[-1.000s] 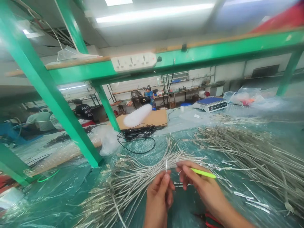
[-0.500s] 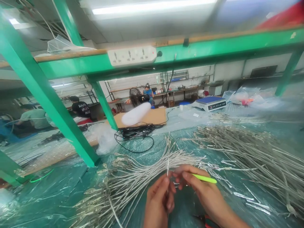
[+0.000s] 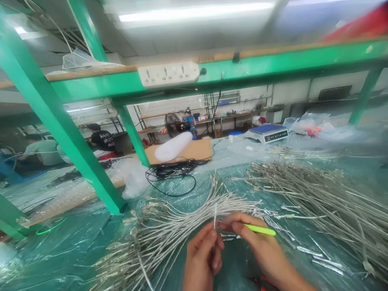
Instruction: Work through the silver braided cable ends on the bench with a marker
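Observation:
My left hand point(image 3: 203, 252) is closed around a thin cable, its silvery braided end point(image 3: 215, 212) pointing up past the thumb. My right hand point(image 3: 257, 238) grips a slim tool with a bright yellow-green handle point(image 3: 260, 229); its working end is hidden behind the fingers. The right fingertips are close beside the cable, just above the left thumb; whether they touch it is unclear. Behind both hands fans out a bundle of silvery braided cables point(image 3: 178, 224). A red-handled tool point(image 3: 266, 285) partly shows under my right forearm.
A larger cable pile point(image 3: 315, 202) lies to the right, with silvery foil scraps point(image 3: 327, 264) nearby. Farther back are coiled black cable point(image 3: 172, 167), a scale point(image 3: 268, 133) and plastic bags point(image 3: 321, 125). A green post point(image 3: 79, 149) stands left. Other people sit in the background.
The view has shifted very slightly. My right hand sits marginally lower, its fingers still close to the cable; both hands keep their grips.

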A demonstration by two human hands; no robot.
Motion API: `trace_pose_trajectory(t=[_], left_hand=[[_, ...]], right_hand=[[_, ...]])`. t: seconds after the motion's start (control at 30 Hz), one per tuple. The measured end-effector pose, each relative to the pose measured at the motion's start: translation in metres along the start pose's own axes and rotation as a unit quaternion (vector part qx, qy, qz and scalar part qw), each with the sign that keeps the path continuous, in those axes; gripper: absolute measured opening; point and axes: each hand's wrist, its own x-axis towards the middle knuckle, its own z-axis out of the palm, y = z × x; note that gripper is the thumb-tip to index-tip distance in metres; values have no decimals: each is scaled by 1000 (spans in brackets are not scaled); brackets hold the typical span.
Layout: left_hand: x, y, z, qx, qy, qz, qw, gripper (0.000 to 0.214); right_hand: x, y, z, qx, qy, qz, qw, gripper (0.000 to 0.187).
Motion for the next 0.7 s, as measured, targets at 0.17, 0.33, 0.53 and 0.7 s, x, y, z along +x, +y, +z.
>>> trace_pose_trajectory(t=[0.17, 0.33, 0.53, 0.7], left_hand=[[1, 0, 0, 6, -8, 5, 1000, 20], [1, -1, 1, 19, -14, 6, 1000, 20], [3, -5, -3, 51, -24, 13, 998, 20], [3, -4, -4, 56, -11, 18, 998, 19]], right_hand=[[0, -2, 0, -16, -1, -4, 1000, 21], [0, 3, -2, -17, 2, 4, 1000, 20], [-1, 2, 0, -42, -6, -10, 999, 20], [-2, 2, 2, -11, -56, -34, 998, 20]])
